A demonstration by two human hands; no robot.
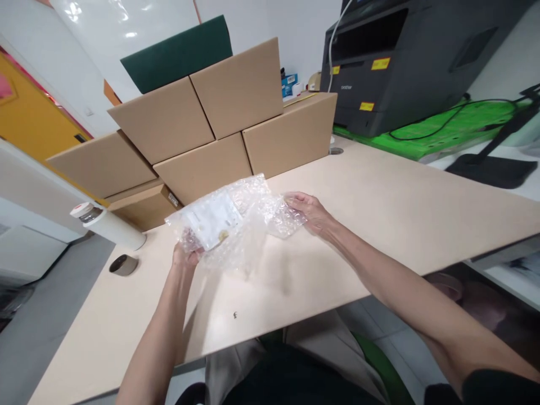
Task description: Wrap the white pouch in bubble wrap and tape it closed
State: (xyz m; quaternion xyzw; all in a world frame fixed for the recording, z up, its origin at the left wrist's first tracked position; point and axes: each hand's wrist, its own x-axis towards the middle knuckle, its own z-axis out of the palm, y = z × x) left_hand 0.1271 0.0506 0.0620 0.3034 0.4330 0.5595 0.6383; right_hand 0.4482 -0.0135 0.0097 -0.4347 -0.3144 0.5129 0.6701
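Pinching the bubble wrap [280, 216], my left hand [187, 254] and right hand [312, 212] hold it longways, left to right; the printer [358, 90] says "brother".

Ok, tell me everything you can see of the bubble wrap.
The bubble wrap is a clear, shiny, crumpled plastic sheet, spread unevenly. The left grip holds its left end, the right grip its bunched right end, apparently above the table. A white packet lies against its left part; whether inside or on top is unclear.
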